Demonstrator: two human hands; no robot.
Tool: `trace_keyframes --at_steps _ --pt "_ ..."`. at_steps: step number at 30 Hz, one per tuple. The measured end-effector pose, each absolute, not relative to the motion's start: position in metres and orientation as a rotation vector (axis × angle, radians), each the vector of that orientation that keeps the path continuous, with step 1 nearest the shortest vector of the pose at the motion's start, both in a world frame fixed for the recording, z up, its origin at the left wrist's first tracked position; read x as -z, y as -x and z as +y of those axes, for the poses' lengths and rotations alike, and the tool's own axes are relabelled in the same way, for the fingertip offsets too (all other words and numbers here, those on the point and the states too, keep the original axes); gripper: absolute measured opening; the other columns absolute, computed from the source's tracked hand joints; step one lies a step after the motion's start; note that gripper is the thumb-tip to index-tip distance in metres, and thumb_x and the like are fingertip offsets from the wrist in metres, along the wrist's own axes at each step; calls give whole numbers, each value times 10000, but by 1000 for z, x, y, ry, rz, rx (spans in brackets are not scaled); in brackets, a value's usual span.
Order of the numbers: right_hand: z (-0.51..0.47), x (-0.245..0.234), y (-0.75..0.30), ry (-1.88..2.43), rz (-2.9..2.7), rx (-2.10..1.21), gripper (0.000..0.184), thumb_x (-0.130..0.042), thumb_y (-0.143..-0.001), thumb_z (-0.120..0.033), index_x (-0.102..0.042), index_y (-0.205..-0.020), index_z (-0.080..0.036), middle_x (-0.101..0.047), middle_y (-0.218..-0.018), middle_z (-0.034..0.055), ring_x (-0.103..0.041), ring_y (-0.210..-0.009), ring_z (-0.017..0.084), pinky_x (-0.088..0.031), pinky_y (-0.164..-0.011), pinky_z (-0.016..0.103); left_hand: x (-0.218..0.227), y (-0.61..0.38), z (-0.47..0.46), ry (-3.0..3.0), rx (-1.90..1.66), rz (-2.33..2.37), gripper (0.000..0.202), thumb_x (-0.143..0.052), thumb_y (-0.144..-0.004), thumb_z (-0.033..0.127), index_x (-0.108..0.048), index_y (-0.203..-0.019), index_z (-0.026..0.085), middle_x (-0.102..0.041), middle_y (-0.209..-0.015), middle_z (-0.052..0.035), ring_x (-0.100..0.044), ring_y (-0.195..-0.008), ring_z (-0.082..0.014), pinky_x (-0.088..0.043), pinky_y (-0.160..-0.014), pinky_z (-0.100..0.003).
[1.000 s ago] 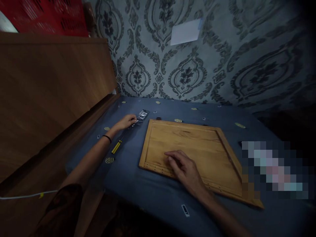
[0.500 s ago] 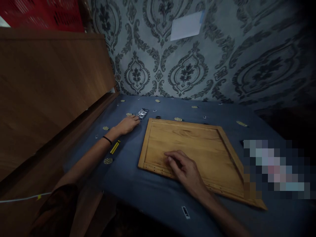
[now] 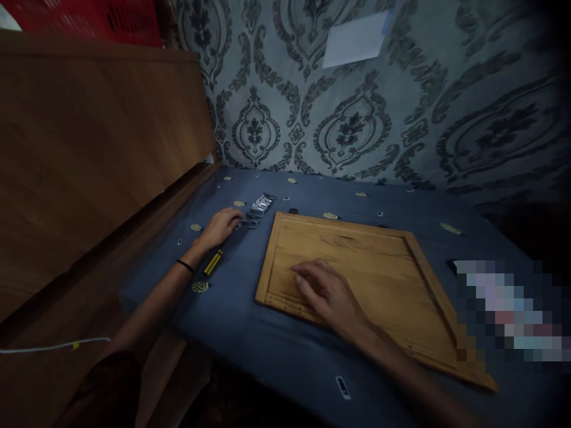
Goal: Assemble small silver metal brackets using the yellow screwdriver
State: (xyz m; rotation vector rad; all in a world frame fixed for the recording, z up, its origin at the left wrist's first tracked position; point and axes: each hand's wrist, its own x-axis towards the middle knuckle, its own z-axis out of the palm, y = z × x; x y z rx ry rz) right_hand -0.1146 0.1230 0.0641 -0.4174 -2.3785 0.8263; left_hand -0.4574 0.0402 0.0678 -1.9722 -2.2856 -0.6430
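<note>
My left hand [image 3: 223,227] is over the blue cloth with its fingers curled down; what they hold, if anything, is hidden. Just beyond its fingertips lies a row of small shiny metal pieces [image 3: 262,204], some with loop-shaped ends. A screwdriver with a yellow handle [image 3: 213,262] rests beside the left hand, its thin shaft pointing toward the fingers. Over the left part of a framed wooden panel [image 3: 357,255] is my right hand [image 3: 332,297], thumb and index finger brought together. Anything small between those fingertips cannot be made out. Small dark holes run along the panel's near edge.
A patterned blue cloth [image 3: 232,321] covers the table. Wallpaper [image 3: 294,113] with a white sheet [image 3: 357,38] on it rises behind. A brown wooden cabinet [image 3: 102,119] stands left, below a red crate [image 3: 93,21]. A blurred-out object [image 3: 508,309] lies at the right.
My left hand has drawn back from the metal pieces toward the screwdriver, leaving more of them visible. My right hand stays over the panel. The view has shifted slightly.
</note>
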Motion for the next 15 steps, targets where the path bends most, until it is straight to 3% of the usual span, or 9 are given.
trace_keyframes --at_steps 5,8,10,15 --pt "139 -74 185 368 -2635 -686 237 -592 -981 -217 -723 -1178 -205 -766 -1069 93 -705 -1068 245 -566 -967 396 -46 472 39 1834 804 -2478 343 -670 -1030 380 -658 -1290 157 -688 -1282 -105 -703 -1104 -239 -620 -950 -454" --pt "151 -72 228 423 -2765 -524 246 -636 -1018 -291 -694 -1230 -180 -725 -1213 113 -690 -1127 245 -575 -1003 449 -34 473 40 1808 872 -2533 356 -673 -1029 378 -650 -1306 156 -684 -1291 -107 -702 -1108 -242 -623 -947 -456" --pt "157 -70 251 451 -2836 -414 368 -673 -1012 -398 -650 -1314 -189 -670 -1342 107 -689 -1148 248 -605 -974 478 -30 472 40 1797 906 -2548 355 -672 -1029 377 -650 -1307 157 -682 -1295 -108 -701 -1113 -243 -621 -950 -458" --pt "168 -67 280 460 -2947 -211 351 -655 -1023 -397 -652 -1322 -213 -654 -1381 113 -681 -1162 242 -604 -986 467 -28 470 40 1800 923 -2550 338 -670 -1031 375 -658 -1289 157 -689 -1278 -105 -703 -1100 -236 -622 -947 -452"
